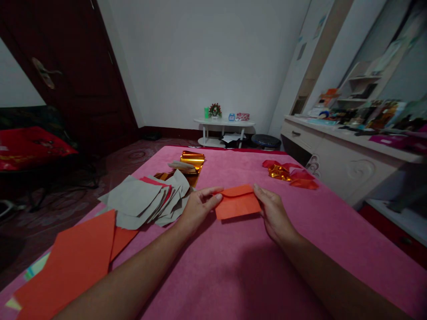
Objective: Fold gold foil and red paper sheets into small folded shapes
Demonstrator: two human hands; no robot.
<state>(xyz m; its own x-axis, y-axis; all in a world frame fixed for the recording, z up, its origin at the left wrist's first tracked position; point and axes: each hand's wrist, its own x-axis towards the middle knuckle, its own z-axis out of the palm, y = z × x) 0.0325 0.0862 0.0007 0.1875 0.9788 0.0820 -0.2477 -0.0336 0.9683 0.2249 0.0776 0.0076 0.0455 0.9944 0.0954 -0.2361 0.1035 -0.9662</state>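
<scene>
Orange folded paper held just above pink surface. Left hand pinches left end, thumb on top; right hand grips right edge; two-sided hold seemingly spreads paper taut, fold in view. Grey sheets piled just beside left hand, probably for easy reach.

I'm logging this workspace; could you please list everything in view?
Folded paper: one, orange, between hands
Loose sheets: many, mostly grey, left of hands
Large sheets: two or more, orange, near left
Foil roll: one, gold, beyond loose sheets
Crumpled pieces: several, gold and reddish, cloth's far right
Cloth: one, pink, underneath
Side table: one, white, back wall
Potted plant: one, red and green, atop it
Stool: one, dark, beside side table
Dresser: one, whitish, right; its clutter too blurred
Door: one, dark red, left
Bag: one, red, far left
Left hand: one, paper's left end
Right hand: one, paper's right end
</scene>
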